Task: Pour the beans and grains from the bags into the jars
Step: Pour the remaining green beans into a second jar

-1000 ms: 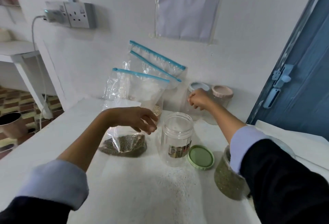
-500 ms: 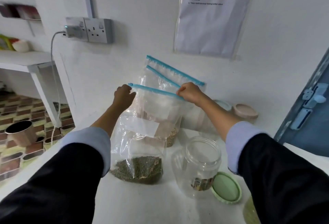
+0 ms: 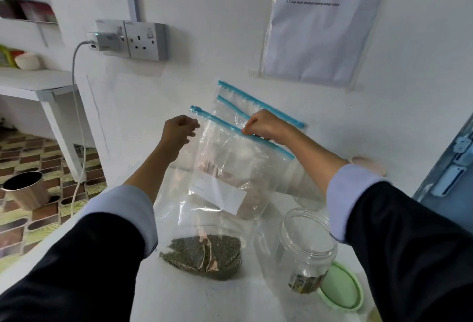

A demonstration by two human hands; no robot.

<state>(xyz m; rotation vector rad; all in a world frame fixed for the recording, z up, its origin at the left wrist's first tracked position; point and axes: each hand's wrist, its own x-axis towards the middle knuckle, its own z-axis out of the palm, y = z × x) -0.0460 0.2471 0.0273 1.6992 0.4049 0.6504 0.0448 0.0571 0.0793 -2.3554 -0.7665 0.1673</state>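
Note:
A clear zip bag (image 3: 230,168) with a blue zip strip stands on the white table (image 3: 194,301), with green beans (image 3: 202,255) heaped in its bottom. My left hand (image 3: 178,133) pinches the bag's left edge just under the zip's end. My right hand (image 3: 265,124) pinches the zip strip near its middle. To the right of the bag stands an open clear jar (image 3: 304,245), empty apart from its label. The jar's green lid (image 3: 343,288) lies flat beside it.
Two more zip bags (image 3: 258,102) lean on the wall behind. A pink-lidded jar (image 3: 368,165) stands at the back right, mostly hidden by my right arm. A blue door (image 3: 450,175) is at the right and the table's edge runs along the left.
My right hand has moved from the zip's right end toward its middle. The bag's top now slopes down to the right. My left hand sits slightly lower at the left corner.

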